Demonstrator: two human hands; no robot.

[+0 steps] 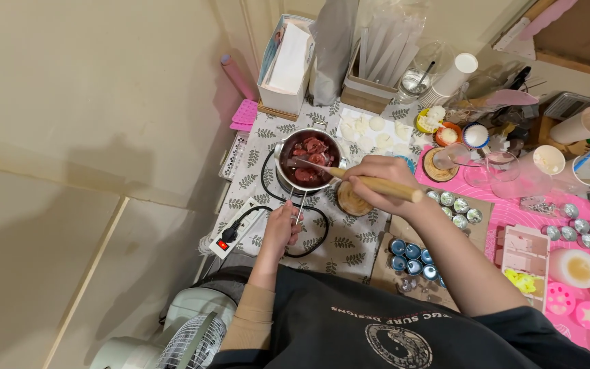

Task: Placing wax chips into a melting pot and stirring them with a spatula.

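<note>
1. The left hand (281,229) is closed around the thin handle of a small metal pot (308,160).
2. The pot sits on a burner on the bench (356,239), holding dark red chunks (312,150).
3. The right hand (377,181) grips a wooden-handled stirrer (356,179), its tip in the pot.
4. Small blue cups (411,256) sit near the right forearm.

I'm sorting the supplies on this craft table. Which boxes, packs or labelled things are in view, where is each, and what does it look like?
Open white and blue carton: back of table, upright, holds white sheets.
Brown cardboard box: right of it, filled with clear sleeves.
Grey pouch: between them, standing tall.
Stack of white paper cups: further right, leaning.
</note>
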